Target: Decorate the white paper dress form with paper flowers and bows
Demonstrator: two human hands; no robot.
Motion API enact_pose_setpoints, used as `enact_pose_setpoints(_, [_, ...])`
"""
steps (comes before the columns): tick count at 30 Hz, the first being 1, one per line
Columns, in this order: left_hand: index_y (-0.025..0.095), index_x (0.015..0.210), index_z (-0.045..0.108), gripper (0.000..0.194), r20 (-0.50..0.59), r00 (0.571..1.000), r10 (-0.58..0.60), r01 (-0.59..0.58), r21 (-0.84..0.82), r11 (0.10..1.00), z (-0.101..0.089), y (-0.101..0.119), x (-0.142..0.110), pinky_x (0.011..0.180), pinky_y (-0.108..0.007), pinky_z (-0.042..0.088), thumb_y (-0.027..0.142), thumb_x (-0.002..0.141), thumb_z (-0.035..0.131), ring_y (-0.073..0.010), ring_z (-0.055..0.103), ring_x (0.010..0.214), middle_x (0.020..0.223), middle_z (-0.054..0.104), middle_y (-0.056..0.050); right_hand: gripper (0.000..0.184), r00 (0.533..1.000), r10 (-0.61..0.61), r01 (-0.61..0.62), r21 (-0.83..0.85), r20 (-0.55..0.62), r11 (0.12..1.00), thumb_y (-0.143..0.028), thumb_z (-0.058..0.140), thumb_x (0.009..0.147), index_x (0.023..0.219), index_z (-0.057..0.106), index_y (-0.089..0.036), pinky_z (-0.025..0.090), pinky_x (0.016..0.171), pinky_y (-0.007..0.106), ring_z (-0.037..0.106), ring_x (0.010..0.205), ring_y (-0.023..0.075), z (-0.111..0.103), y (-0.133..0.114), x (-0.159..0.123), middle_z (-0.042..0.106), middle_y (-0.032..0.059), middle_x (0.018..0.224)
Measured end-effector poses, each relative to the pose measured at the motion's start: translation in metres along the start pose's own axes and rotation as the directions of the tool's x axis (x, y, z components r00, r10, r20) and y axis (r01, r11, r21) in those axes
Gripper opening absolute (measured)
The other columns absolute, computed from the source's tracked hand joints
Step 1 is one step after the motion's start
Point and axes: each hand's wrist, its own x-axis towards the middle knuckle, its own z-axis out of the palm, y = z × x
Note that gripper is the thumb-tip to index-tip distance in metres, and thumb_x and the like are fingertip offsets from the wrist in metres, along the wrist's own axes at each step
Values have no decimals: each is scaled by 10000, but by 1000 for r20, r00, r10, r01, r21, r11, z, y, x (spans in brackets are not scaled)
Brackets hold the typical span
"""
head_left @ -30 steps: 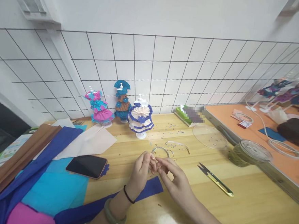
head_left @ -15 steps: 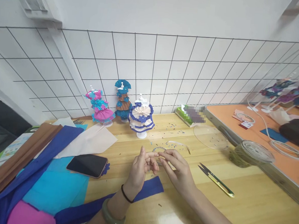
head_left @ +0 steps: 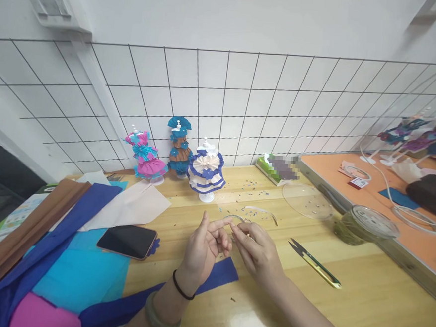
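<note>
My left hand (head_left: 203,247) is held over the table, palm turned inward, thumb raised and index finger stretched out, its other fingers loosely curled. Against that index fingertip, my right hand (head_left: 259,253) pinches with thumb and fingers; whatever lies between them is too small to make out. Under my left wrist runs a dark blue crepe-paper strip (head_left: 220,276). Behind the hands, a thin ring-shaped item (head_left: 236,217) is mostly hidden. Thread snips (head_left: 315,265) lie to the right. A mini dress form in a white and blue paper dress (head_left: 205,175) stands beyond.
Two more dressed forms, pink-blue (head_left: 149,161) and teal-brown (head_left: 180,151), stand by the wall. A phone (head_left: 128,241) and coloured paper sheets (head_left: 87,269) cover the left. At right are a tape roll (head_left: 366,223), a clear disc (head_left: 307,202) and an orange board (head_left: 337,172).
My right fingers have closed into a tighter pinch at the left index fingertip. My left hand has shifted slightly left. Objects on the table stay put.
</note>
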Motion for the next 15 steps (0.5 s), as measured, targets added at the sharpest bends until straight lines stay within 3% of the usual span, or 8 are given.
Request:
enact_pose_setpoints(4, [31, 1040, 604, 583, 27, 1000, -10, 10, -20, 1000, 0, 0, 0, 479, -233, 355, 526, 839, 369, -122, 490, 502, 504, 499, -12, 490, 999, -16, 14, 64, 36, 998, -80, 460, 831, 1275, 436, -286, 453, 625, 297, 558, 765, 168, -2, -5, 2, 600, 77, 887])
enact_pose_setpoints(10, [7, 1060, 591, 682, 55, 998, -14, 10, 74, 997, 1, -4, -2, 463, -234, 333, 590, 823, 326, -124, 467, 491, 490, 492, -18, 446, 996, 83, -85, 231, 17, 969, -100, 436, 850, 1258, 470, -278, 476, 661, 311, 570, 823, 176, -3, -6, 5, 593, 89, 927])
enact_pose_setpoints(15, [6, 1124, 553, 648, -12, 996, 86, -82, 185, 979, 1, -4, -3, 483, -246, 359, 546, 847, 326, -128, 477, 516, 526, 510, -25, 327, 944, 316, -323, 439, 93, 838, -171, 457, 866, 1149, 580, -278, 472, 672, 306, 560, 775, 162, -10, -13, 12, 580, 51, 814])
